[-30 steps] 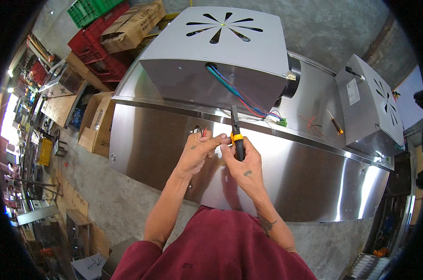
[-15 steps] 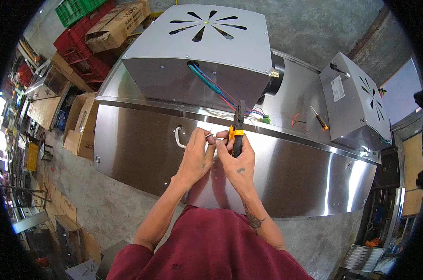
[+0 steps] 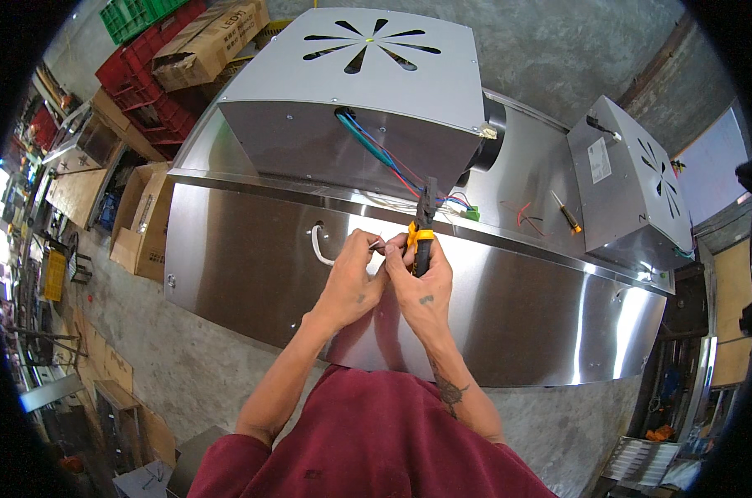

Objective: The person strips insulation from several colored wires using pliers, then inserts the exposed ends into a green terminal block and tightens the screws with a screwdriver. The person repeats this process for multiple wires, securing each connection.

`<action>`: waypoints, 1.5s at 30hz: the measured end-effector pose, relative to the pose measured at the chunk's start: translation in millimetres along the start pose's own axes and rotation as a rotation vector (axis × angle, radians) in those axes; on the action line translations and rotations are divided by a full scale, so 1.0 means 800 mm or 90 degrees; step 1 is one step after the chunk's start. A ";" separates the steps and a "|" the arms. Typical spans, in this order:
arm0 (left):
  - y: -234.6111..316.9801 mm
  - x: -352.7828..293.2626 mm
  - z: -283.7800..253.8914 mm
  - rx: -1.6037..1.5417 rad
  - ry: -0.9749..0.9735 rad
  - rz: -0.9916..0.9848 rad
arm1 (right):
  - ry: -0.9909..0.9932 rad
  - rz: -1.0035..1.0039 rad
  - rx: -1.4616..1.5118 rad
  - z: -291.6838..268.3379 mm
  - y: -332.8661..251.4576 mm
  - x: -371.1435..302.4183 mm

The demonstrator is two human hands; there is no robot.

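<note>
In my right hand (image 3: 423, 282) is a pair of pliers (image 3: 425, 217) with black and yellow handles, jaws pointing away from me. The thumb and fingertips of that hand also come together near my left hand (image 3: 351, 270). Its fingers pinch a short, thin wire (image 3: 375, 244); the far tip looks pale, and the rest is hidden by the fingers. Both hands are above the shiny stainless steel panel (image 3: 517, 307). Beyond them, a bundle of blue, green and red wires (image 3: 367, 143) leaves a hole in the large grey metal box (image 3: 309, 137) and runs toward a green connector (image 3: 471, 213).
Right of the connector lie loose red and dark wire pieces (image 3: 525, 217) and a screwdriver (image 3: 567, 212) with an orange and black handle. A smaller grey box (image 3: 620, 199) stands farther right. A white loop (image 3: 316, 246) projects from the panel. Cartons (image 3: 148, 220) and crates (image 3: 139, 100) stand left.
My left fingertips have shifted slightly, and the pale wire end between the hands shows differently. The pliers stay in my right hand, almost unmoved.
</note>
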State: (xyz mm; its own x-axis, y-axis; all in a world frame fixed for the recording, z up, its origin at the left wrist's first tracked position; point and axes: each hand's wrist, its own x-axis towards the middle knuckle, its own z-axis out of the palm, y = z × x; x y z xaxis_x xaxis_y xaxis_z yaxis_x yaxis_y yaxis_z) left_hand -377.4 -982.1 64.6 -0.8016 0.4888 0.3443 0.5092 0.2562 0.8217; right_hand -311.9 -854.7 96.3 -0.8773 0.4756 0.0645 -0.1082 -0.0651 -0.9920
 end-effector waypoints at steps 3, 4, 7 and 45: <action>0.011 0.001 -0.016 -0.108 -0.061 -0.145 | 0.024 0.009 0.041 -0.001 0.003 0.000; -0.001 -0.003 -0.018 -0.157 -0.054 -0.133 | 0.031 0.013 0.059 0.000 0.003 0.000; -0.011 -0.002 -0.017 -0.252 -0.022 -0.113 | 0.008 0.043 0.015 -0.008 0.008 0.004; 0.009 0.021 -0.016 -0.041 0.084 0.019 | -0.166 0.113 -0.100 -0.032 0.034 -0.022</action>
State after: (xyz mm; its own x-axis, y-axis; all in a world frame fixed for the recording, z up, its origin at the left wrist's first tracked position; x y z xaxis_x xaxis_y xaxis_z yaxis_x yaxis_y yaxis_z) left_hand -391.0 -982.9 81.6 -0.8230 0.3808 0.4214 0.5150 0.1874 0.8365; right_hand -287.6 -842.3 65.5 -0.9680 0.2278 -0.1054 0.1125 0.0187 -0.9935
